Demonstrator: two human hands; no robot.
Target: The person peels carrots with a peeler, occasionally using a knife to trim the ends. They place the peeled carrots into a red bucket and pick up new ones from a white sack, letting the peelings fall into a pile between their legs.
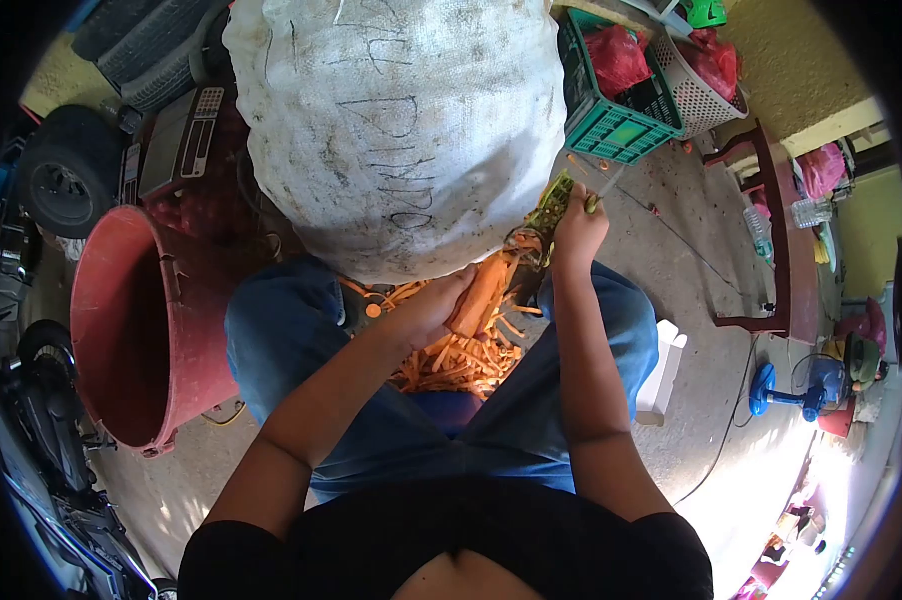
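My left hand (434, 308) is closed round the lower part of a thick peeled carrot (484, 293), held between my knees and tilted up to the right. My right hand (580, 232) is closed on a knife (608, 184) with a greenish handle; its pale blade points up and away to the right. Beside that fist, at the carrot's upper end, is a green-yellow speckled piece (549, 212) with a dark, brownish part below it. Under the carrot, orange strips (458, 364) are heaped over a dark blue container (441, 412), partly hidden by my legs.
A bulging white sack (401, 130) with handwriting stands right in front of my hands. On the left lies a red barrel (201, 320) with its mouth facing outward. A green crate (621, 125) and white basket (686, 90) are at the back right; a blue fan (796, 398) stands farther right.
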